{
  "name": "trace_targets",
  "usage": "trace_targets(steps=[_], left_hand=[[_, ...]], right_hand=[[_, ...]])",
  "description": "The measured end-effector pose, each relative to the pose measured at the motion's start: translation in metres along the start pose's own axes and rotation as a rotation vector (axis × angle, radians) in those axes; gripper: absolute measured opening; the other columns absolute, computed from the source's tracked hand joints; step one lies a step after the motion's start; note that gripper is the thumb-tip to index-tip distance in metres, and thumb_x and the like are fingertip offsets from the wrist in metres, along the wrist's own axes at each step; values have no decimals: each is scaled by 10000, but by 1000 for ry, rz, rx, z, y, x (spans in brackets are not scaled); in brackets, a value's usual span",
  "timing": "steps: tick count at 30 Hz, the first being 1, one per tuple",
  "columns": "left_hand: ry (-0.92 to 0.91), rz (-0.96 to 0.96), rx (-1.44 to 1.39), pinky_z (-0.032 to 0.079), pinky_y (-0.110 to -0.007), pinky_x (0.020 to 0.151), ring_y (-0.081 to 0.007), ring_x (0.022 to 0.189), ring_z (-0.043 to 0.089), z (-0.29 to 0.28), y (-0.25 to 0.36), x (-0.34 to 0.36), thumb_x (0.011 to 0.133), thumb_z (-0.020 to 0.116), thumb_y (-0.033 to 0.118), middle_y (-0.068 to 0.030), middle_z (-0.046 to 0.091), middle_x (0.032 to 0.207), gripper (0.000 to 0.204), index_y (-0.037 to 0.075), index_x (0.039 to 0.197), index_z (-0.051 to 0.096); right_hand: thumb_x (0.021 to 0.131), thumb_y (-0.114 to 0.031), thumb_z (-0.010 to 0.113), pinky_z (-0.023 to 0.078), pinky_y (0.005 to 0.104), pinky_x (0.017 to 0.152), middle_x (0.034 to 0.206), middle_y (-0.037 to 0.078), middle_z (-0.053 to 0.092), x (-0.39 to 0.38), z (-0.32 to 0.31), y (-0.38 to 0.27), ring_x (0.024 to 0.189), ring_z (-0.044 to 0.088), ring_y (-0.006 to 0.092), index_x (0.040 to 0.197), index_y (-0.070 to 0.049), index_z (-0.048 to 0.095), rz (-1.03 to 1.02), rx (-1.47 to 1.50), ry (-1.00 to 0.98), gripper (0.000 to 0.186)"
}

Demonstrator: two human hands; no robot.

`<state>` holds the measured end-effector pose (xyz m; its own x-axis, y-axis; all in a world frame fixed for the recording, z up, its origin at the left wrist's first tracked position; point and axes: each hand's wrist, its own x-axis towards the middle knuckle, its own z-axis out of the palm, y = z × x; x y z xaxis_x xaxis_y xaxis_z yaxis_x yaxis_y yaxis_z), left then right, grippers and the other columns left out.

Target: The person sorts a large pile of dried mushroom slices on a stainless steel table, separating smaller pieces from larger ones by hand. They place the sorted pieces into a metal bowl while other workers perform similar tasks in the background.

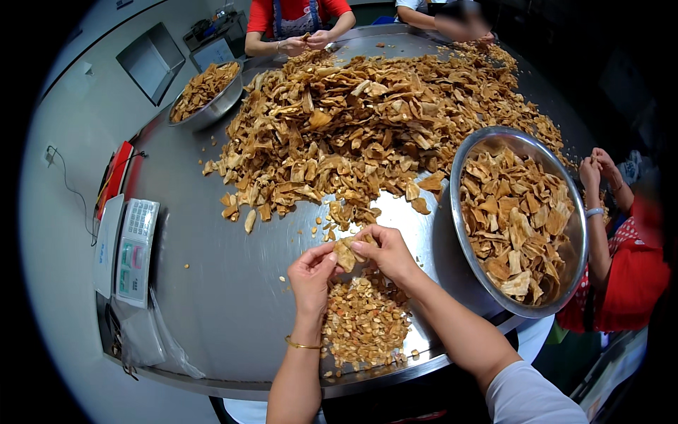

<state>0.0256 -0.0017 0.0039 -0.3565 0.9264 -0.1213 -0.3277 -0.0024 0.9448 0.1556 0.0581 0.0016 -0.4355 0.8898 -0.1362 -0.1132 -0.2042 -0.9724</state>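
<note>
Between my fingertips is a tan dried slice (pixel 345 256), thin and curled. My left hand (pixel 311 277) pinches its left side, and my right hand (pixel 387 253) grips the right side. Whether it is one slice or two pieces held together, I cannot tell. Just below my hands lies a small heap of pale, chip-like bits (pixel 364 321) on the steel table (pixel 233 290). Beyond them spreads a large mound of brown dried slices (pixel 353 127). A wide steel bowl (pixel 575 272), filled with similar slices, stands right of my right forearm.
Another filled steel bowl (pixel 224 106) sits at the far left. A digital scale (pixel 134 247) and clear plastic bags (pixel 152 339) are at the left edge. Co-workers in red (pixel 332 10) and light (pixel 417 6) tops work across the table; another red-clothed person (pixel 632 268) is at the right.
</note>
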Motion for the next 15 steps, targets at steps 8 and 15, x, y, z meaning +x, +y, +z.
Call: trace_targets(steps=[8, 15], left_hand=[[-11, -81, -115, 482, -192, 557, -97, 636, 547, -8, -2, 4, 750, 547, 8, -71, 565, 769, 157, -41, 898, 536], [137, -130, -328, 514, -232, 580, -143, 664, 574, -4, -4, 4, 753, 539, -3, -107, 564, 801, 117, -36, 859, 505]], right_hand=[[784, -206, 550, 386, 185, 428, 674, 2, 536, 1, -10, 1, 525, 501, 74, 870, -40, 526, 370, 564, -158, 189], [740, -322, 585, 432, 245, 641, 926, 39, 513, -2, -1, 8, 814, 512, 127, 1111, -89, 426, 303, 667, -139, 466]])
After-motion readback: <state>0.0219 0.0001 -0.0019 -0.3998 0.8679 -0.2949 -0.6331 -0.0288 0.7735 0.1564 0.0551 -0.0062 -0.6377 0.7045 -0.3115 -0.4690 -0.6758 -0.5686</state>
